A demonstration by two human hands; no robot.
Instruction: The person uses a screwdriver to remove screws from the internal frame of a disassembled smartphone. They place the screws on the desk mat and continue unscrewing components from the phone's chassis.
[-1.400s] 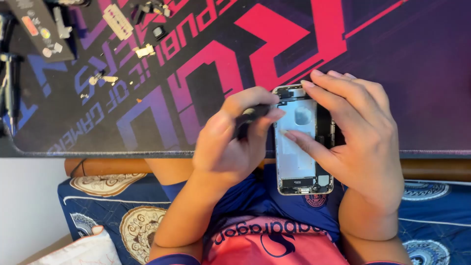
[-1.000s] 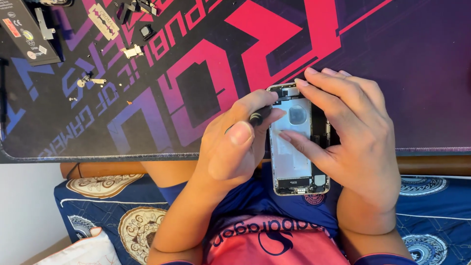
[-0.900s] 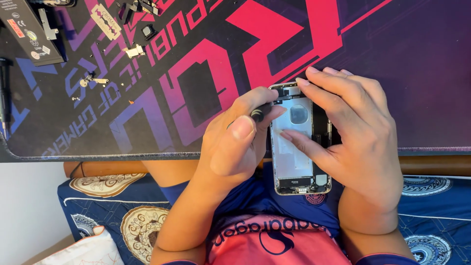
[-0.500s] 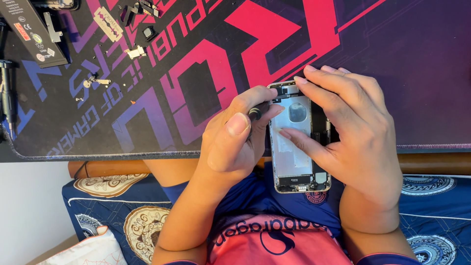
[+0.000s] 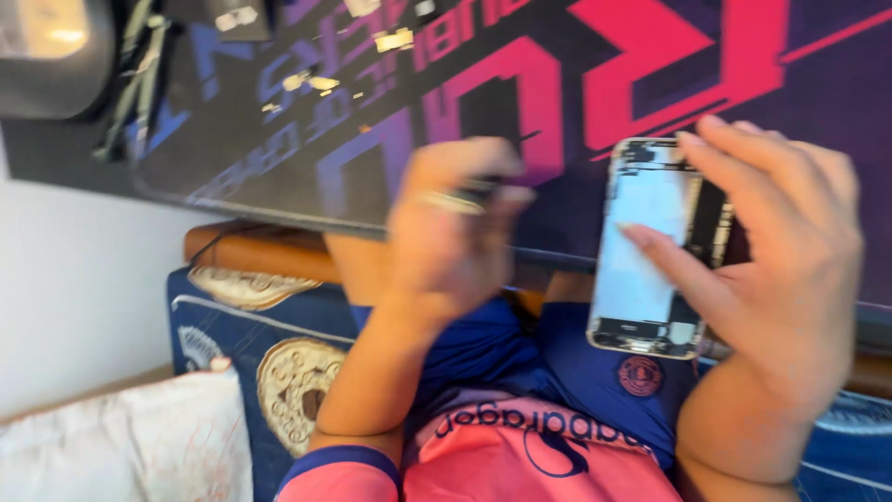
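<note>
Nearest the camera is the person's pink and blue shirt, with a blue patterned bedspread (image 5: pixel 279 372) and a pale cushion (image 5: pixel 121 446) to the left. Above the lap, the right hand (image 5: pixel 780 270) holds an opened smartphone (image 5: pixel 650 246) upright over the near edge of the surface. Its fingers wrap the right side and the thumb lies across the pale inner plate. The phone has no screen on it: a metal frame rims a whitish battery area, with dark circuit parts along the right side and at the bottom end. To its left the left hand (image 5: pixel 455 232), blurred, is curled and pinches a small dark tool (image 5: pixel 483 191) between thumb and fingers, apart from the phone. Beyond the hands lies a large desk mat (image 5: pixel 595 56) in purple, pink and black over the wood-edged surface (image 5: pixel 251 256). Small metal parts (image 5: pixel 311 82) are scattered at the far left of the mat. A white wall is at the left.
</note>
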